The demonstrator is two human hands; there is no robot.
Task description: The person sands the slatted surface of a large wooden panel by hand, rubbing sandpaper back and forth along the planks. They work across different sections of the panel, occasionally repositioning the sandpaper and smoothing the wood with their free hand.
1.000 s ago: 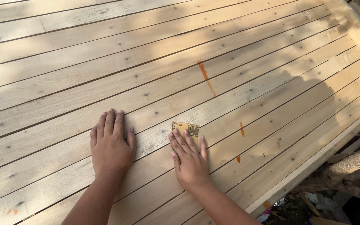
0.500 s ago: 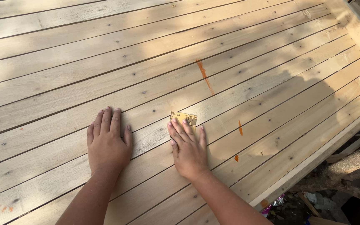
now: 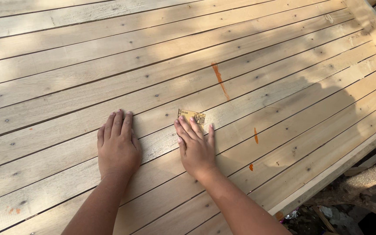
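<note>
On a slatted surface of pale wooden planks, sunlit, nail heads dotting each board, narrow gaps running diagonally across the view.

Left hand: flat, palm down, resting across 2 planks. Fingers straight and held close together, thumb tucked alongside. Holds nothing; only the bare wood lies under it.

Right hand: just beside the left, a strip of plank between them. Also flat, palm down, fingers slightly fanned and pointing up the boards. No pinch, no curl; the fingers simply press down.

Sandpaper piece: small, tan, roughly rectangular, lying flat on the plank. Its near edge sits under the right fingertips; the far half shows beyond them, uncovered. Cannot tell how much is hidden beneath the fingers. Well apart from the left hand.

Right of the hands: 1 long orange streak on the boards above the sandpaper, 2 smaller orange marks lower down. Shade covers the planks at far right, where the surface ends at a raised wooden edge board.
</note>
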